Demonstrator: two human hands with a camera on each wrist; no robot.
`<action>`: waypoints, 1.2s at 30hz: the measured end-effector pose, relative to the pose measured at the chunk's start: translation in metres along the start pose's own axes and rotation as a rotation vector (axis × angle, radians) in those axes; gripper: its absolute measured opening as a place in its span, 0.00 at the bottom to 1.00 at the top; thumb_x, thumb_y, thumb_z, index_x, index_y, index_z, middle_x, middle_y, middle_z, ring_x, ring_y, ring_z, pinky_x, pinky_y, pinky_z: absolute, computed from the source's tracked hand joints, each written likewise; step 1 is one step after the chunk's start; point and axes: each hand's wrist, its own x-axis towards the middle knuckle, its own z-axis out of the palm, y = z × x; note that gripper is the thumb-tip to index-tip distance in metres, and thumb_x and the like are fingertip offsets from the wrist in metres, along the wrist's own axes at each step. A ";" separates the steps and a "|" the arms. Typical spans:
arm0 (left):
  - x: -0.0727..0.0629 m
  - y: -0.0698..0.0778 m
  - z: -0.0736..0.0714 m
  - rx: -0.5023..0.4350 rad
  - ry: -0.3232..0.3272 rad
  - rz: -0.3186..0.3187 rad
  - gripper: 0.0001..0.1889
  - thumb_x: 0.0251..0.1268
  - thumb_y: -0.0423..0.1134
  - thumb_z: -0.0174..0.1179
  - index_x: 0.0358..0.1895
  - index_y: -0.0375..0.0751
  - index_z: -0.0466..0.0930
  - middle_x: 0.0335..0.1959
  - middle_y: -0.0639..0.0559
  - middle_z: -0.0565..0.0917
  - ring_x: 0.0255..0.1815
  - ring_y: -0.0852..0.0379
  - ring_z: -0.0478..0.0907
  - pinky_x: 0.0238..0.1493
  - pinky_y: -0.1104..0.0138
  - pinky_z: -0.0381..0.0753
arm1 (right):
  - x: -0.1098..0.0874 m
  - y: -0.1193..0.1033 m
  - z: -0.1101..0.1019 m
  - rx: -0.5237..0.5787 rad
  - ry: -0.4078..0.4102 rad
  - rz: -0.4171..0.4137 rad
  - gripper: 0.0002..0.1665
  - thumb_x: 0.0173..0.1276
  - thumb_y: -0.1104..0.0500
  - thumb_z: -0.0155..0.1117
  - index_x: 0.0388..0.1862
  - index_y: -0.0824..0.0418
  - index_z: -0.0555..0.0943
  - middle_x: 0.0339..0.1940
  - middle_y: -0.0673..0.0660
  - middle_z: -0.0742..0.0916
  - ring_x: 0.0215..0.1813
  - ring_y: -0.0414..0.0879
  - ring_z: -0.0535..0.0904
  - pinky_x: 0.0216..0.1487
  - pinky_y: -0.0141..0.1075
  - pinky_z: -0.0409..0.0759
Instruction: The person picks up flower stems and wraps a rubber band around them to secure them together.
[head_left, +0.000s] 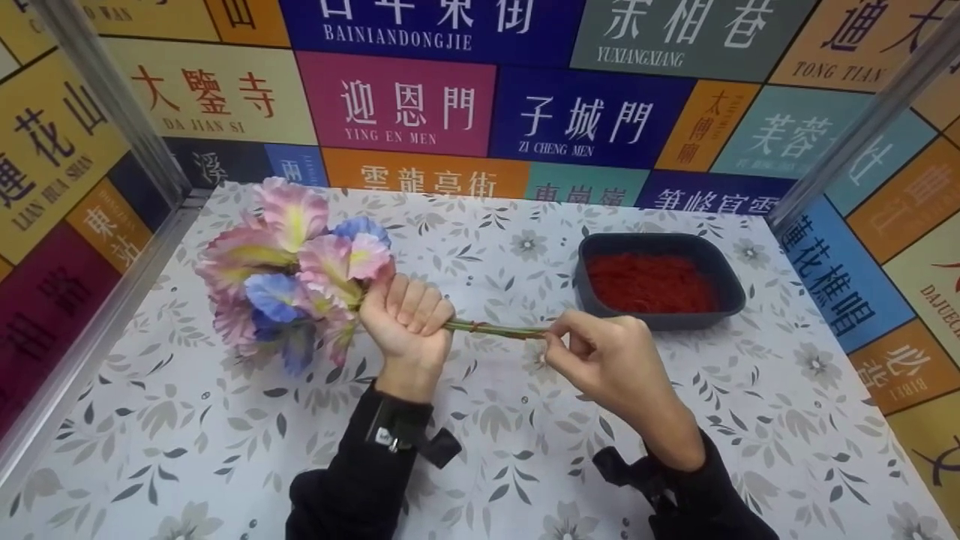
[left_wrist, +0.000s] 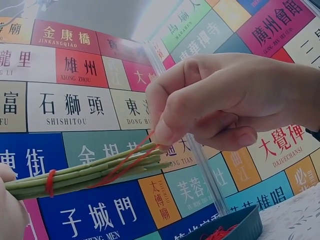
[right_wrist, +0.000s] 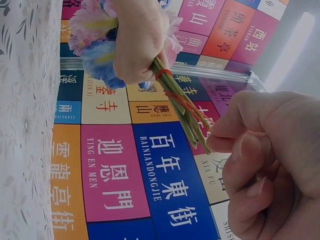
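My left hand [head_left: 409, 311] grips a bunch of artificial flowers [head_left: 262, 292] just below the pink and blue blooms. The green stems [head_left: 499, 328] point right, held above the table. A red rubber band [left_wrist: 50, 183] circles the stems near the left hand, as the left wrist view shows. My right hand [head_left: 611, 360] is at the stem ends, thumb and forefinger pinching a stretched loop of red rubber band [left_wrist: 120, 171] that runs along the stems. In the right wrist view the loop slants from the stems [right_wrist: 175, 102] to the right fingertips [right_wrist: 215, 137].
A dark oblong tub [head_left: 660, 319] holding a red heap [head_left: 649, 283], seemingly rubber bands, stands behind the right hand. A leaf-patterned cloth [head_left: 487, 450] covers the table. Panels with colourful signs [head_left: 405, 105] enclose the back and sides, with clear corner posts [head_left: 862, 112].
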 end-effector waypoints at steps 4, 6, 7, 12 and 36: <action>0.000 0.001 0.001 -0.004 -0.015 -0.004 0.32 0.81 0.44 0.32 0.08 0.48 0.55 0.02 0.57 0.59 0.08 0.65 0.42 0.08 0.74 0.45 | 0.000 0.002 -0.001 0.004 0.018 0.001 0.14 0.54 0.70 0.69 0.25 0.50 0.82 0.12 0.39 0.68 0.15 0.32 0.60 0.17 0.27 0.59; -0.001 0.001 0.002 -0.001 -0.015 0.000 0.32 0.81 0.44 0.32 0.08 0.48 0.55 0.02 0.57 0.60 0.08 0.65 0.42 0.08 0.74 0.46 | 0.000 0.003 -0.001 0.003 0.025 0.003 0.14 0.54 0.70 0.69 0.25 0.50 0.81 0.12 0.39 0.68 0.15 0.32 0.60 0.17 0.27 0.58; -0.001 0.001 0.002 0.001 -0.014 0.002 0.32 0.81 0.44 0.32 0.08 0.48 0.56 0.02 0.57 0.60 0.08 0.65 0.42 0.08 0.74 0.46 | 0.000 0.003 -0.001 -0.001 0.029 0.002 0.14 0.54 0.70 0.69 0.24 0.50 0.81 0.12 0.39 0.68 0.15 0.32 0.59 0.17 0.28 0.58; -0.001 0.001 0.002 0.009 -0.012 0.012 0.32 0.81 0.44 0.32 0.08 0.48 0.56 0.02 0.57 0.60 0.08 0.65 0.43 0.08 0.74 0.47 | 0.000 0.004 0.000 -0.029 0.045 0.001 0.14 0.53 0.70 0.70 0.23 0.50 0.80 0.12 0.39 0.67 0.15 0.33 0.57 0.17 0.28 0.56; 0.000 0.007 0.005 -0.036 -0.056 -0.019 0.30 0.81 0.44 0.30 0.10 0.49 0.51 0.03 0.58 0.56 0.08 0.65 0.42 0.10 0.74 0.44 | 0.003 0.015 -0.008 -0.039 -0.035 -0.025 0.09 0.60 0.67 0.72 0.33 0.53 0.88 0.13 0.40 0.71 0.17 0.32 0.62 0.20 0.30 0.64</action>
